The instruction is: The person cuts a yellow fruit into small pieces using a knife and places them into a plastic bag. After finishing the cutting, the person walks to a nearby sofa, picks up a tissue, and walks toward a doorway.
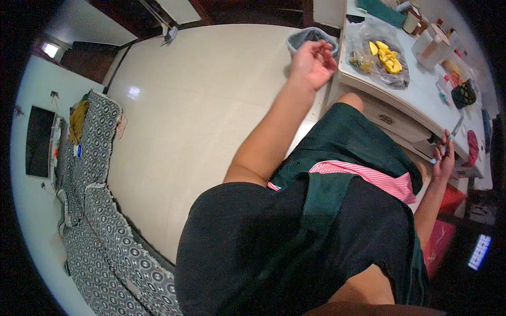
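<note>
My left hand (314,65) hangs in the air above a waste bin (294,41) lined with a dark bag. Its fingers are apart and slightly curled, and I see nothing in it. At the right edge of the white table (421,100), my right hand (443,158) grips a knife (457,125) with its blade pointing away from me. Cut yellow pieces of fruit or vegetable (389,61) lie on a clear plastic bag (399,81) on the table. Some greenish-yellow scraps (361,65) rest at that bag's left side.
A plastic jug (431,49), a dark patterned item (463,94) and a dark red cloth item (472,148) stand or lie farther right on the table. A green box (381,14) is at the far end. Patterned covered seating (102,134) lines the left wall beyond the tiled floor (189,98).
</note>
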`<state>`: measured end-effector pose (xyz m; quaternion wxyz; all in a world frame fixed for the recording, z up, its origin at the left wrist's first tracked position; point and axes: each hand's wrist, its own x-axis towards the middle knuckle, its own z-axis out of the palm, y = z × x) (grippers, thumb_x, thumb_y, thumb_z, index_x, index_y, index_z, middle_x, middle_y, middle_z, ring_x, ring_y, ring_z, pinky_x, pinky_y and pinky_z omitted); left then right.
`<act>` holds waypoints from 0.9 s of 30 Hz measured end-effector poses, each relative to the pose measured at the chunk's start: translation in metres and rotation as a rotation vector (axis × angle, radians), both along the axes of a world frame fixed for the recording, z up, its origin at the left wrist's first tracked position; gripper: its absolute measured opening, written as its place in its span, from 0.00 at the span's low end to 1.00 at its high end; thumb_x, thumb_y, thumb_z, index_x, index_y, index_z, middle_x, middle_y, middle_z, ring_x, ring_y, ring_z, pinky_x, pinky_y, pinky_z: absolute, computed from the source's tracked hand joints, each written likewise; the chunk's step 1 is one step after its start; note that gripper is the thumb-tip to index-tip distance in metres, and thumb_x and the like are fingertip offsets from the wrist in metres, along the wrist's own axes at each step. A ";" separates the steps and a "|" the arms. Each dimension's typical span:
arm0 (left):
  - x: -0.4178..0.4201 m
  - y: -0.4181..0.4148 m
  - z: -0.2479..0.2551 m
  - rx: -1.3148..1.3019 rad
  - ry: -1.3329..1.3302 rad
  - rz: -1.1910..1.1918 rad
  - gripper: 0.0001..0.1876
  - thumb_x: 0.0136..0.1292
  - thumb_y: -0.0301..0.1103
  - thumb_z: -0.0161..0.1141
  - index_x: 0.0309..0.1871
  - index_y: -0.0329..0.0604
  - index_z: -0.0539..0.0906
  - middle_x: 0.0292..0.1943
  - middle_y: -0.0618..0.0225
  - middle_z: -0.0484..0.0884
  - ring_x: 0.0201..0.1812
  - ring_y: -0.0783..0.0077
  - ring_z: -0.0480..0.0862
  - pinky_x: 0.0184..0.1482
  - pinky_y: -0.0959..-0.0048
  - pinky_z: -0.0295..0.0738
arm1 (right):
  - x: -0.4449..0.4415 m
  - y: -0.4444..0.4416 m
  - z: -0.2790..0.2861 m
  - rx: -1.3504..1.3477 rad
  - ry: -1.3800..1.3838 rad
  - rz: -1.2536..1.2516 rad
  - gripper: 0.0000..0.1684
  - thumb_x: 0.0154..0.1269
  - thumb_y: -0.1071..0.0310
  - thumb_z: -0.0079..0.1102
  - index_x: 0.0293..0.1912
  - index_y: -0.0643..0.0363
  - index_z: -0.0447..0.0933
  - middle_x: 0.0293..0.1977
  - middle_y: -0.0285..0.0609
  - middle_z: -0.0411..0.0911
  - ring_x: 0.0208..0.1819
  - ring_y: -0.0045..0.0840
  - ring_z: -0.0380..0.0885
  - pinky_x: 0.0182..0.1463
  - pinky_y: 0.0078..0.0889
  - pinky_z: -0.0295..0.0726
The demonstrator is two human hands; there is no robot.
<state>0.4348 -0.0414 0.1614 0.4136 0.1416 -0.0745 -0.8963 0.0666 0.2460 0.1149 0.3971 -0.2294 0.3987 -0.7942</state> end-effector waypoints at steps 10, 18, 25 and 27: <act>-0.051 0.036 -0.067 0.081 -0.327 -0.017 0.04 0.53 0.33 0.54 0.27 0.45 0.74 0.21 0.72 0.74 0.23 0.77 0.71 0.27 0.73 0.67 | -0.012 0.029 -0.060 0.608 0.554 -0.271 0.14 0.61 0.59 0.56 0.44 0.56 0.74 0.24 0.27 0.65 0.18 0.11 0.61 0.21 0.18 0.62; -0.080 0.005 -0.094 -0.150 -0.510 0.181 0.06 0.52 0.33 0.54 0.23 0.46 0.71 0.16 0.72 0.72 0.16 0.80 0.70 0.19 0.77 0.65 | -0.017 0.052 -0.133 0.631 1.006 -0.250 0.15 0.61 0.67 0.52 0.46 0.64 0.71 0.35 0.39 0.73 0.38 0.23 0.75 0.42 0.28 0.72; -0.073 -0.029 -0.138 -1.027 -1.133 0.602 0.06 0.58 0.31 0.56 0.34 0.39 0.76 0.26 0.69 0.76 0.26 0.79 0.73 0.30 0.78 0.71 | 0.016 0.027 -0.130 0.731 1.438 -0.479 0.16 0.54 0.68 0.52 0.44 0.60 0.73 0.41 0.50 0.75 0.42 0.44 0.75 0.45 0.38 0.73; -0.068 -0.034 -0.152 -1.152 -1.312 0.621 0.10 0.55 0.29 0.57 0.40 0.36 0.75 0.32 0.68 0.77 0.32 0.77 0.74 0.38 0.78 0.72 | 0.022 0.018 -0.121 0.731 1.384 -0.452 0.15 0.54 0.69 0.53 0.44 0.59 0.73 0.40 0.49 0.76 0.41 0.43 0.76 0.43 0.37 0.74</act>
